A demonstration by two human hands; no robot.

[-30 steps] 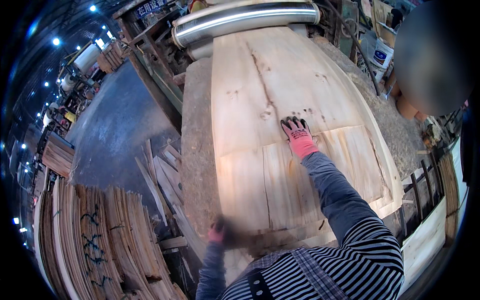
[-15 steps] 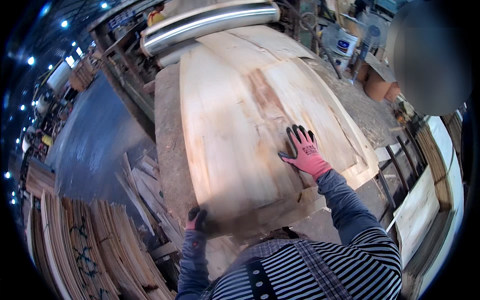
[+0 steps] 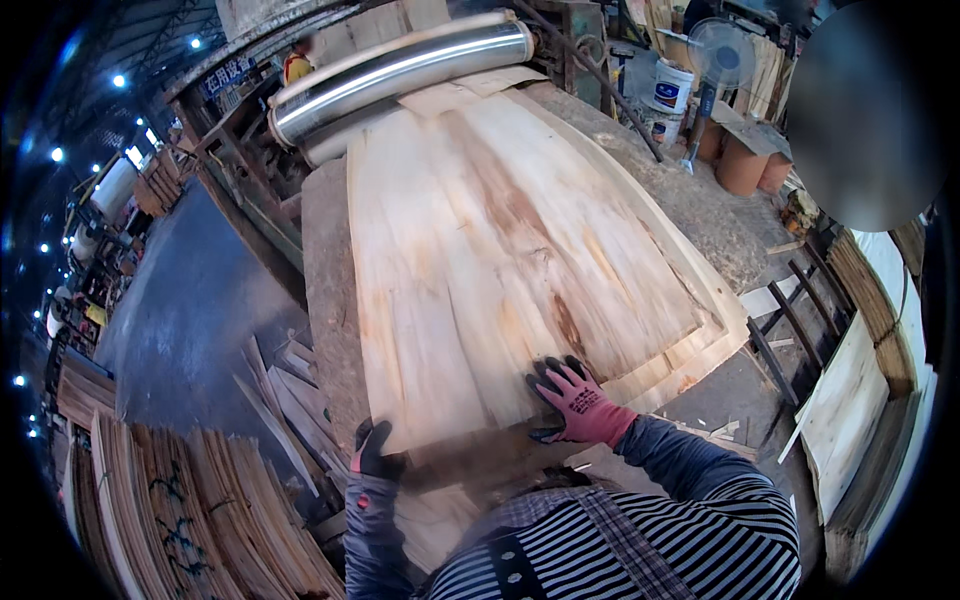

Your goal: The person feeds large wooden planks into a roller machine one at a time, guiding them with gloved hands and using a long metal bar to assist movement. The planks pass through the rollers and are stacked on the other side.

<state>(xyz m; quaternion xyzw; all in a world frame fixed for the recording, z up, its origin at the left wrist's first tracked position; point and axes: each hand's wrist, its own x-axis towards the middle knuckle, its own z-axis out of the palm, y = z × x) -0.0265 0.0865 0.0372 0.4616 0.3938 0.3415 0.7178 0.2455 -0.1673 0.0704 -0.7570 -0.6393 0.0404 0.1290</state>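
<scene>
Veneer sheet (image 3: 460, 270), pale with brown streaks, lies flat over other sheets on the worktable (image 3: 328, 240); far end near the shiny metal roller (image 3: 400, 82), near edge right at the person's front. We see the left hand (image 3: 374, 450) at the sheet's near left corner, dark glove, fingers bent; we cannot tell whether they pinch the corner or only rest there. We get the right hand (image 3: 577, 402), pink glove with black fingertips, palm down by the near edge, right of centre; fingers loosely spread on top, thumb held apart, pressing rather than gripping. We also log a stack of wood sheets (image 3: 190, 510) near left; loose strips (image 3: 283, 425) between stack and worktable; white bucket (image 3: 671, 88) and fan (image 3: 720, 58) far right; pale boards (image 3: 845, 410) leaning at right.
</scene>
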